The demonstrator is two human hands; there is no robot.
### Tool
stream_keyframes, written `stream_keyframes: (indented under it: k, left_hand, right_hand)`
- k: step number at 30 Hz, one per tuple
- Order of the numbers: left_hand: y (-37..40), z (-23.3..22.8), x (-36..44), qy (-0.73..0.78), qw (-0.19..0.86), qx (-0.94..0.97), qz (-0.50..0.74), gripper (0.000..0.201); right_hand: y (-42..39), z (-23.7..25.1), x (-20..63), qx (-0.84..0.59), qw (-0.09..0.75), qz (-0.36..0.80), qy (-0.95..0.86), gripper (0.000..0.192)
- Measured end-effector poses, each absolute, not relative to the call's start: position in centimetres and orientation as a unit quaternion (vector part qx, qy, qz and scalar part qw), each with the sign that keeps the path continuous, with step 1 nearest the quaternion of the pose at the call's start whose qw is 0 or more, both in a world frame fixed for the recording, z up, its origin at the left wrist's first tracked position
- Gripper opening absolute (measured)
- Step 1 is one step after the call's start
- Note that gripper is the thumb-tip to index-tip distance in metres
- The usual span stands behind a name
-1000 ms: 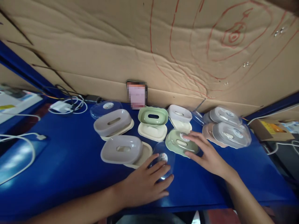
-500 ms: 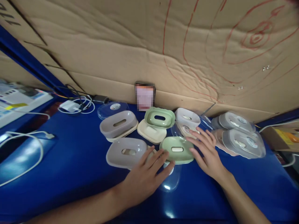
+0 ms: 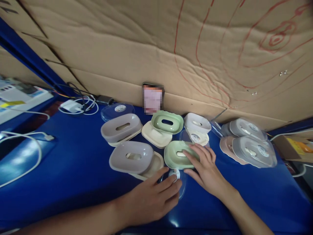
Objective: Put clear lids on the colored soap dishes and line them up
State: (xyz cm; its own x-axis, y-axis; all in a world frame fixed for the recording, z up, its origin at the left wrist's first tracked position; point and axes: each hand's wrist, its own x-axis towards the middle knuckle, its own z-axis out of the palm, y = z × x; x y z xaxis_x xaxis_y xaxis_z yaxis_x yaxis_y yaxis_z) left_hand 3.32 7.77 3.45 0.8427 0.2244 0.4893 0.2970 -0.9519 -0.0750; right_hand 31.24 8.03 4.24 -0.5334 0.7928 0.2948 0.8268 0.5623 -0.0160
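Note:
At the front centre stands a light green soap dish [image 3: 173,160] with a slotted middle. My right hand [image 3: 205,166] is closed on its right end, fingers over the rim and thumb at the near edge. Just in front lies a clear plastic lid [image 3: 176,173] with a round label, partly hidden. My left hand [image 3: 158,195] rests over this lid, fingers apart and slightly bent. To its left, a grey slotted dish [image 3: 119,161] leans on a cream base [image 3: 156,164]. Behind are another grey dish [image 3: 110,129], another green dish [image 3: 156,121] and a cream tray [image 3: 151,132].
A phone-like screen [image 3: 153,98] leans on the cardboard wall [image 3: 110,49]. Stacked lidded boxes [image 3: 254,151] stand right, and a whitish dish [image 3: 193,119] behind. A white charger [image 3: 70,106] and a cable [image 3: 39,153] lie left on the blue table [image 3: 73,156].
My right hand has come left and down onto the green dish. My left hand has drawn back from beside that dish toward me, over the clear lid. The view has shifted slightly.

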Motion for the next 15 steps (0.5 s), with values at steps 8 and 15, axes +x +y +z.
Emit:
stream_keyframes:
  k: [8, 15]
  left_hand:
    - [7.7, 4.1, 3.4, -0.155, 0.099, -0.961, -0.206, 0.012]
    - [7.8, 4.1, 3.2, -0.154, 0.095, -0.963, -0.197, 0.015]
  right_hand:
    - [7.7, 4.5, 31.1, -0.461, 0.216, 0.01, -0.861, 0.033]
    - [9.3, 5.8, 30.4, -0.425, 0.232, -0.092, -0.87, 0.032]
